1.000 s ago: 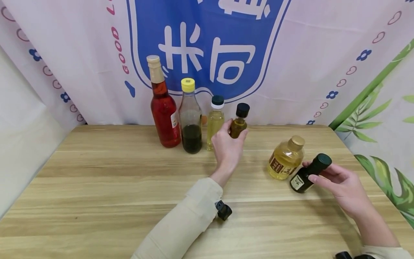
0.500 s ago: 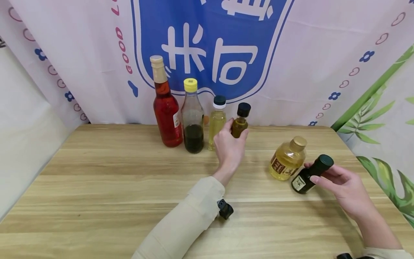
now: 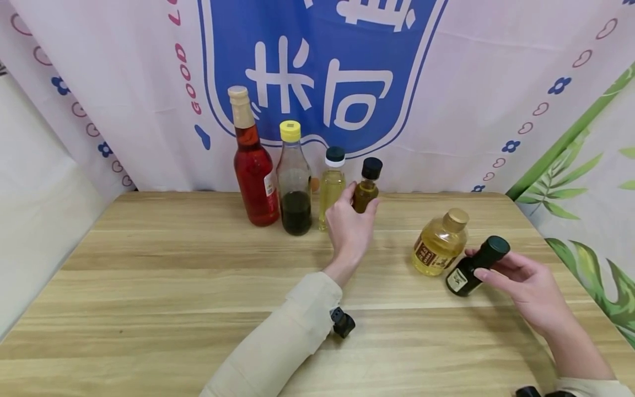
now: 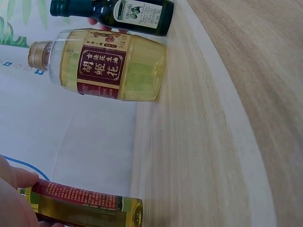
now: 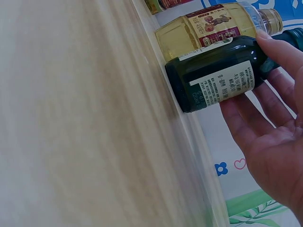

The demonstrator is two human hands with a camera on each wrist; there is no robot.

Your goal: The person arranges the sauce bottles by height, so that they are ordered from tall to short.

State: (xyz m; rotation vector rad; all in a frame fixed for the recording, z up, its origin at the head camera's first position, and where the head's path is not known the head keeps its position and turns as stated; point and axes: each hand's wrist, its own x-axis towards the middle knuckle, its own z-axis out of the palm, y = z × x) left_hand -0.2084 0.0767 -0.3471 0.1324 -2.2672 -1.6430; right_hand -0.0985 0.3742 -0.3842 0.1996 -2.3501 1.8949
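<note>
My left hand (image 3: pixel 349 223) grips a small, black-capped oil bottle (image 3: pixel 366 194) between thumb and fingers at the back of the table. Its red label shows in the left wrist view, where the hand is mostly cut off. At the right, my right hand (image 3: pixel 531 292) holds a dark green olive oil bottle (image 3: pixel 471 270) round its upper part, thumb on the near side. That bottle's base is at the tabletop. Close beside it stands a round, gold-capped peanut oil bottle (image 3: pixel 439 242), also in the left wrist view (image 4: pixel 109 66). In the right wrist view the olive oil bottle (image 5: pixel 218 71) partly covers it.
Left of my left hand stand a slim pale-oil bottle (image 3: pixel 331 190), a yellow-capped bottle of dark liquid (image 3: pixel 296 209) and a tall red bottle (image 3: pixel 255 182). They line the back edge of the wooden table (image 3: pixel 163 298), before a printed curtain (image 3: pixel 446 110).
</note>
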